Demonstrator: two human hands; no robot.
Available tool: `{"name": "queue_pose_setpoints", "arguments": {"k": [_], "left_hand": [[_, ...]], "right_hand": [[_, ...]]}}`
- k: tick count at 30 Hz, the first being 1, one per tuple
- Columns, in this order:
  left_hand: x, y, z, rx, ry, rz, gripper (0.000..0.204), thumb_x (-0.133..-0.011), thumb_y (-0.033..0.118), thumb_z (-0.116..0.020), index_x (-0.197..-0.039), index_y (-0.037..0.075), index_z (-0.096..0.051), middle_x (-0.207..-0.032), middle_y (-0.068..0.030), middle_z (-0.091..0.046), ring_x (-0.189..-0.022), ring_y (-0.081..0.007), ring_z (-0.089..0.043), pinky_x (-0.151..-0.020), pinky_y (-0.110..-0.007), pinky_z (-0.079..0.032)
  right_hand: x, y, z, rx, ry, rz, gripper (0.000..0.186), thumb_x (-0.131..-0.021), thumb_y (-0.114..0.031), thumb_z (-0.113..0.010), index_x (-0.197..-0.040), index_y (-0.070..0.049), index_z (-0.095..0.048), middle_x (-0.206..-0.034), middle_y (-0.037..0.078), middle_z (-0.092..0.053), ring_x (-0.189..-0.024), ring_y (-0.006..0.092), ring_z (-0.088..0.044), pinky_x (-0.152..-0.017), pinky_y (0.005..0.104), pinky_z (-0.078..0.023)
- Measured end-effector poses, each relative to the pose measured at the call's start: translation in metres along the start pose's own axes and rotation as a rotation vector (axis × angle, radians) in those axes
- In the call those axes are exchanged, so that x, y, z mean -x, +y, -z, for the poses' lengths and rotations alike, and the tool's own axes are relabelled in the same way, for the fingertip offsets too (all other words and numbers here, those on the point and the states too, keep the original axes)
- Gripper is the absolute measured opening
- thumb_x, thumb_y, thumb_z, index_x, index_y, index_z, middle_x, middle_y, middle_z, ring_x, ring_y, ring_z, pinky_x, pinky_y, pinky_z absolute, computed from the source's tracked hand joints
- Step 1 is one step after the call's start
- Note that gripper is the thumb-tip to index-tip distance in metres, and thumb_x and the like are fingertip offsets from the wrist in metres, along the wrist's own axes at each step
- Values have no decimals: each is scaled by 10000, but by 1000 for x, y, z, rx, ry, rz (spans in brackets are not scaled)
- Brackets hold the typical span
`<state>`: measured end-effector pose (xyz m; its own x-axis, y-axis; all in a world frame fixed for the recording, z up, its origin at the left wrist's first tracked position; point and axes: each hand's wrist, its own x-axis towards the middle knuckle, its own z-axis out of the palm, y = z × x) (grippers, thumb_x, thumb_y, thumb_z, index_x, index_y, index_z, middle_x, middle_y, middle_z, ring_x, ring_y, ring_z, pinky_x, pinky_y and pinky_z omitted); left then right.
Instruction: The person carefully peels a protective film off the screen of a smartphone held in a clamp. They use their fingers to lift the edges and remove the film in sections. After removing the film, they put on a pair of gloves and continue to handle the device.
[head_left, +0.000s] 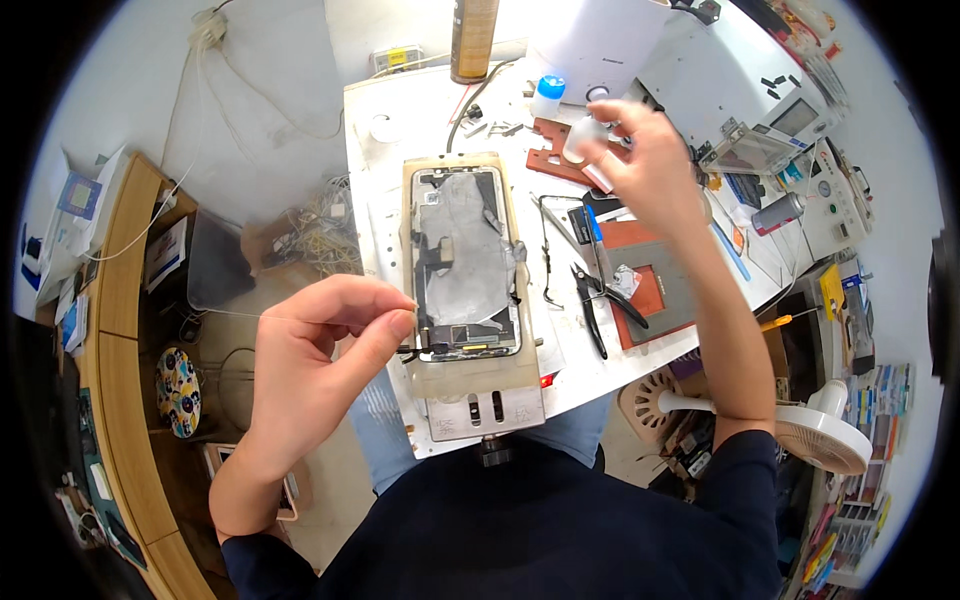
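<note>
My left hand (pixel 335 350) is closed in a pinch at the lower left corner of an opened phone screen assembly (pixel 462 250). A thin wire (pixel 228 313) trails leftward from its fingers. The assembly lies on a yellowed clear fixture (pixel 450 380) with a metal clamp end (pixel 487 412), and a crumpled grey sheet covers most of its back. Over the far right part of the table, my right hand (pixel 645 160) has its fingers round a small whitish bottle (pixel 583 138), slightly blurred. Below that hand is a reddish-brown slotted plate (pixel 553 160).
Black-handled cutters (pixel 593 300) and a blue-handled tool (pixel 597 235) lie right of the fixture, beside a red-and-grey mat (pixel 660 325). At the back stand a blue-capped bottle (pixel 548 97), a brown spray can (pixel 473 40) and a white machine (pixel 600 50). A fan (pixel 822 440) stands at right.
</note>
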<state>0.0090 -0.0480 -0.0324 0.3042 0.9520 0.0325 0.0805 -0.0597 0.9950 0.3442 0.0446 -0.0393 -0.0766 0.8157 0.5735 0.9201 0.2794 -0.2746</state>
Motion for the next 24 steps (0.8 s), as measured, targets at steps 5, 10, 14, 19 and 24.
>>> {"name": "queue_pose_setpoints", "arguments": {"k": [5, 10, 14, 19, 24], "left_hand": [[-1, 1, 0, -16, -1, 13, 98, -935, 25, -725, -1021, -22, -737, -889, -24, -732, -816, -54, -652, -754, -220, -506], [-1, 3, 1, -44, 0, 12, 97, -933, 30, -726, -1014, -23, -738, -886, -23, -733, -808, -52, -645, -750, -221, -505], [-2, 2, 1, -65, -1, 12, 97, -933, 37, -726, -1008, -23, -736, -878, -20, -730, -806, -48, -640, -730, -213, -492], [1, 3, 6, -72, -38, 32, 91, -943, -1, -704, -1028, -31, -713, -934, -39, -730, -847, -62, -666, -751, -201, -514], [0, 5, 6, -144, -45, 37, 101, -929, 11, -725, -1023, -26, -720, -931, -33, -730, -856, -64, -664, -783, -220, -514]], "right_hand": [[12, 58, -62, 180, 24, -204, 726, -768, -384, -847, -1338, -9, -597, -1337, 182, -629, -1261, 367, -535, -1083, 449, -428], [-1, 95, -104, 72, -33, -294, 736, -750, -476, -838, -1297, -35, -619, -1208, 163, -709, -1179, 307, -632, -1071, 452, -365], [1, 88, -95, -191, -2, -284, 521, -825, -337, -809, -1240, -58, -661, -1144, 154, -705, -1101, 281, -660, -971, 418, -444], [24, -9, -17, -324, 162, 53, 476, -828, -122, -800, -1276, -71, -647, -1095, 130, -651, -1029, 278, -640, -904, 380, -511], [55, -67, 44, -150, 71, 501, 485, -738, -33, -785, -1212, -73, -691, -1124, 121, -667, -1038, 303, -658, -856, 376, -548]]}}
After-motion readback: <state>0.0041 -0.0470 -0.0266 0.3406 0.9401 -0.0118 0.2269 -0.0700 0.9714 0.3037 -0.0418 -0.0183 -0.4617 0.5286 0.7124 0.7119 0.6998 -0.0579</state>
